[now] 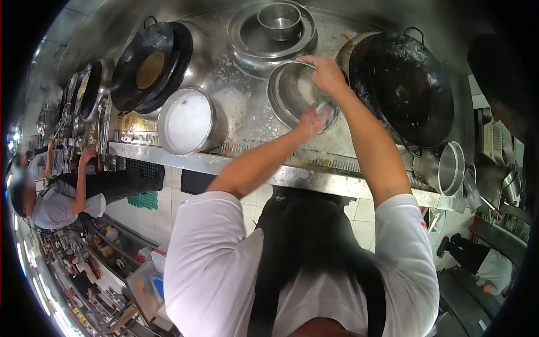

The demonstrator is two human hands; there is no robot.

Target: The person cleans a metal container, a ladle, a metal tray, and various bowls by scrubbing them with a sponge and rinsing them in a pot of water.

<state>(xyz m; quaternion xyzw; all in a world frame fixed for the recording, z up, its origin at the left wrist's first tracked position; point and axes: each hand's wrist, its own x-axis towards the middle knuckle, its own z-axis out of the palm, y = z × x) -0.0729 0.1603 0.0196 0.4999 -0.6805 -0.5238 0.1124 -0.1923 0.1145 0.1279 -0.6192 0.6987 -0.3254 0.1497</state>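
A round metal basin (281, 92) stands tilted on the steel counter (236, 112) in front of me. My right hand (328, 76) is closed on its upper rim. Low inside the basin, near its right wall, my left hand (313, 121) presses a small pale cloth or pad (321, 108) held in its fingers. To the left sits a metal pot of white foamy liquid (188, 121). Behind the basin, a small steel bowl (279, 21) rests in a larger round steel vessel (238, 42).
Black woks lie at the left (126, 73) and right (407, 90). A metal pot (449, 168) stands at the counter's right end. One person (56, 205) is at the far left, another (494, 267) at the lower right. Shelves with containers (90, 264) fill the lower left.
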